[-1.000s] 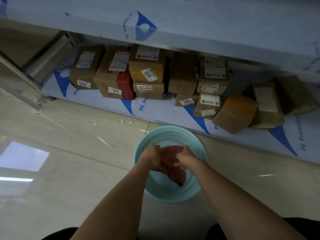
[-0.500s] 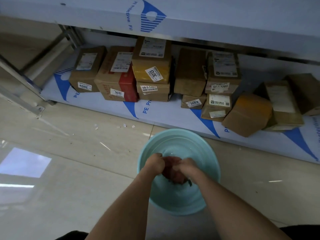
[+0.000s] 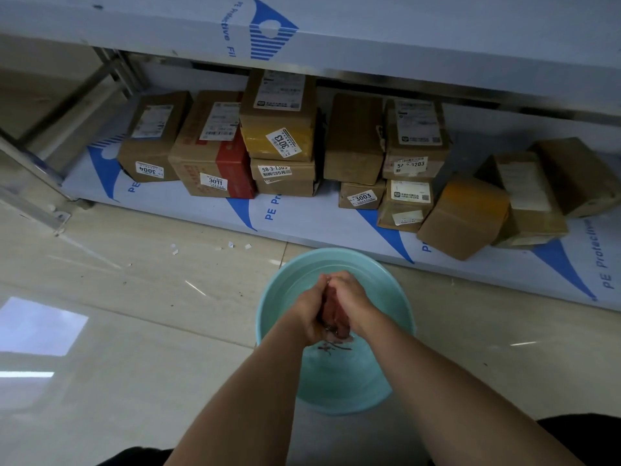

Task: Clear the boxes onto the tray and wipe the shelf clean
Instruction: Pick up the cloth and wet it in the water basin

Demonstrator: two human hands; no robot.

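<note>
Beyond the fingers, cardboard boxes (image 3: 215,146) crowded the low shelf (image 3: 302,216), some stacked, one tilted. The left hand (image 3: 311,312) and right hand (image 3: 349,299) both squeezed a reddish cloth (image 3: 331,314) between curled fingers, above a pale green basin (image 3: 386,381) on the floor.

Cardboard boxes (image 3: 353,142) stand in a row on the lower shelf (image 3: 302,220), a pale board printed with blue triangles and "PE Protective" lettering. At the shelf's left end sits a box labelled 3004 (image 3: 151,139), beside it a brown and red box labelled 3011 (image 3: 215,153). Next to that, a yellow-taped box labelled 3013 (image 3: 279,122) rests on another box. Further right, a small box labelled 3003 (image 3: 361,196) lies under a taller one. Toward the right end a yellow-topped box (image 3: 465,218) leans tilted against its neighbours. A wet reddish cloth (image 3: 331,314) is squeezed between both hands in front of the shelf.
</note>
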